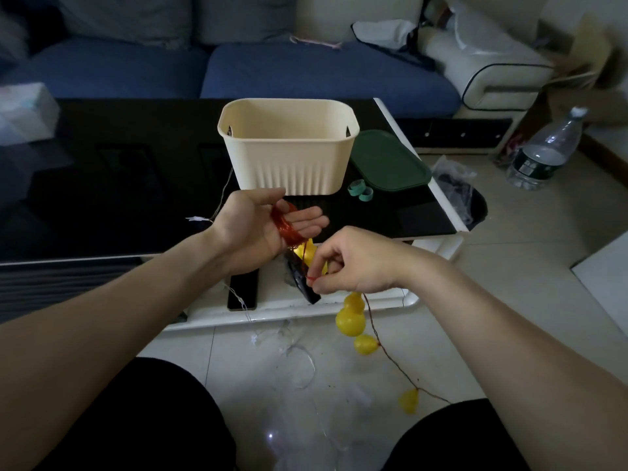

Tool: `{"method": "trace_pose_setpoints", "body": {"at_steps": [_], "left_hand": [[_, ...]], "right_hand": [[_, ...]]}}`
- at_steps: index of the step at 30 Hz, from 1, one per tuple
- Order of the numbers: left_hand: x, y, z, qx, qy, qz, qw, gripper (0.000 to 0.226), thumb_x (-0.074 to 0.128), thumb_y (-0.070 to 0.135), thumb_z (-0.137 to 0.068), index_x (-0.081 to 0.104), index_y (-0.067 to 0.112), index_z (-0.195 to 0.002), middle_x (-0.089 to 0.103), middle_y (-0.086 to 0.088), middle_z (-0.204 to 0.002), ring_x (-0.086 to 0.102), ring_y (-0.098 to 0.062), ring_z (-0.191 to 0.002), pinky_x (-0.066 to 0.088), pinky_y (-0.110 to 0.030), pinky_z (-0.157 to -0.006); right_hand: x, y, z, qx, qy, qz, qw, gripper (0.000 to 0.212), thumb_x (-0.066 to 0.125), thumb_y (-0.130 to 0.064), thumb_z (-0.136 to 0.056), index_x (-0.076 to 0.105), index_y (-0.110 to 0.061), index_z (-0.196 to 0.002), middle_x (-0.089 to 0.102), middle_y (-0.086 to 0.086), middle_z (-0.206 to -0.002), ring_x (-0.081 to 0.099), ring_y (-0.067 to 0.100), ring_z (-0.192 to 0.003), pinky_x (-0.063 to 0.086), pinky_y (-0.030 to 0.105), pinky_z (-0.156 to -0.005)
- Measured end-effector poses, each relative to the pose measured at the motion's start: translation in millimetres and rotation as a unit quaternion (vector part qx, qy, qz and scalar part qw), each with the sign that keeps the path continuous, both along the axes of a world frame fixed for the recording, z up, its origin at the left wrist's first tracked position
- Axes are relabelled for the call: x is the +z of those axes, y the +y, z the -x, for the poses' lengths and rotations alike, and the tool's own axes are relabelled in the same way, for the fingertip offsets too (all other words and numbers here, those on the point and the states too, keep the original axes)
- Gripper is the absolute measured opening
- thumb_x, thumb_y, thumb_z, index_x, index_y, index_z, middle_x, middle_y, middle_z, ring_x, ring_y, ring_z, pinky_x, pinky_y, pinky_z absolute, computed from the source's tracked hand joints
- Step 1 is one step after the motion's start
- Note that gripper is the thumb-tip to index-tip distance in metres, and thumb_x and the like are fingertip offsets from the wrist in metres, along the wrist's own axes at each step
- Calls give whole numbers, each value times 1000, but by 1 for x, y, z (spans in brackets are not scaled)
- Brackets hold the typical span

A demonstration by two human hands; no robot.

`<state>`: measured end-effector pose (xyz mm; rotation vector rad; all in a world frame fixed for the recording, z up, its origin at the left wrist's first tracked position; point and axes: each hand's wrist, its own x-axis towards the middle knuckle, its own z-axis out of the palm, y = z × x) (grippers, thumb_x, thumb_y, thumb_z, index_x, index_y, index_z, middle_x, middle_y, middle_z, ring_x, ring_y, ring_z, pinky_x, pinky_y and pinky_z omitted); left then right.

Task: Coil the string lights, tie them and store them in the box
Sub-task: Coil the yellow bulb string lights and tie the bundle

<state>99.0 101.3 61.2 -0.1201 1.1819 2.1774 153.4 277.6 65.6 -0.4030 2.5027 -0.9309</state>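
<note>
Reaching out over the near edge of the counter [136,171], the left hand [261,226] lies palm up with its fingers straight and relaxed, and a coil of red wire [287,226] is looped around the palm and fingers. The forearm comes in from the lower left and the wrist is turned so the palm faces upward. The right hand [353,263] sits just below and to the right of it, knuckles up, fingers curled, with thumb and forefinger pinching the red wire at their tips. From that pinch the string lights [351,317] hang down toward the floor, carrying yellow gourd-shaped bulbs; the wire trails on past the right knee. More yellow bulbs show between the two hands. A cream box [289,154] stands open on the counter beyond the left hand, with a green lid [389,161] lying just beside it on the right and two green ties [360,190] near its front corner.
</note>
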Motion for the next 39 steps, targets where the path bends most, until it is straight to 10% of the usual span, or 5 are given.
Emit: {"method": "trace_pose_setpoints", "body": {"at_steps": [8, 13, 18, 26, 39], "left_hand": [[-11, 9, -11, -169, 94, 154, 969, 35, 35, 32, -103, 55, 7, -89, 61, -14, -80, 60, -25, -63, 53, -29, -57], [-10, 16, -16, -273, 130, 203, 931, 42, 27, 46, -105, 52, 16, -89, 38, -1, -57, 22, -10, -43, 14, -26, -47], [-7, 13, -15, -320, 171, 269, 892, 46, 38, 49, -100, 53, 10, -80, 22, 4, -53, 15, -8, -43, 11, -23, -42], [-13, 4, -9, -236, 157, 275, 919, 41, 36, 32, -105, 43, 16, -69, 21, 3, -50, 15, -9, -39, 10, -22, -40], [-8, 3, -2, -58, 106, 184, 976, 38, 34, 33, -105, 38, 20, -69, 20, 8, -46, 16, -7, -34, 10, -23, -38]], "right_hand": [[1, 6, 4, -73, 101, 96, 988, 4, 82, -18, -80, 79, -19, -78, 66, -8, -56, 57, 2, -54, 50, 28, -60], [-5, 13, 10, -112, 137, 156, 972, 16, 91, -16, -69, 76, -15, -74, 74, -2, -67, 70, 8, -63, 54, 21, -61], [-7, 25, 15, -102, 54, 167, 979, 31, 93, -16, -66, 70, -10, -87, 75, 1, -72, 70, 7, -68, 56, 24, -68], [-10, 42, 16, -62, -47, 124, 989, 36, 88, -18, -71, 75, -20, -105, 77, -1, -103, 72, 13, -101, 56, 39, -98], [-36, 33, 16, -138, -132, 124, 974, 24, 68, 1, -88, 56, -5, -108, 74, 23, -88, 75, 37, -86, 53, 51, -89]]}}
